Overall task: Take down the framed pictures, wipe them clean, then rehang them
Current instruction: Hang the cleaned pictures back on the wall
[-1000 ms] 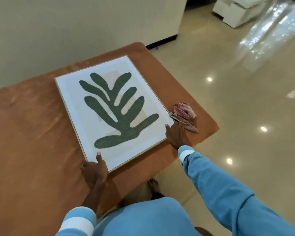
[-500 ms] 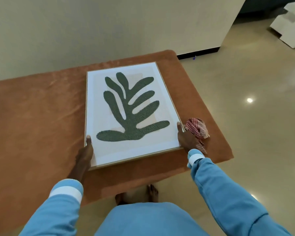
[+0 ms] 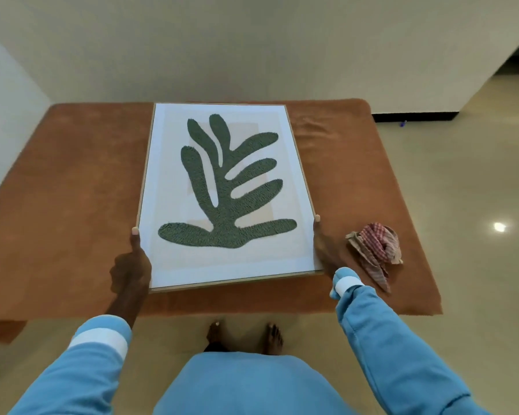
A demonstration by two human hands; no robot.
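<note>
A framed picture (image 3: 222,265) with a thin wooden frame, white mat and a green leaf shape is face up over the brown-covered table (image 3: 72,181). My left hand (image 3: 132,265) grips its left edge near the lower corner, thumb on top. My right hand (image 3: 324,244) grips the right edge, thumb on the frame and fingers hidden underneath. The near end of the picture looks slightly raised off the cloth. A crumpled red-and-white checked cloth (image 3: 375,247) lies on the table just right of my right hand.
A plain cream wall (image 3: 252,46) rises directly behind the table. Glossy tiled floor (image 3: 477,175) runs along the right, with a wall corner and dark skirting at the far right. My bare feet (image 3: 243,336) stand at the table's near edge.
The picture has turned from a slant to square with me and come nearer. My left hand slid from the bottom edge to the left edge. My view swung left to face the wall.
</note>
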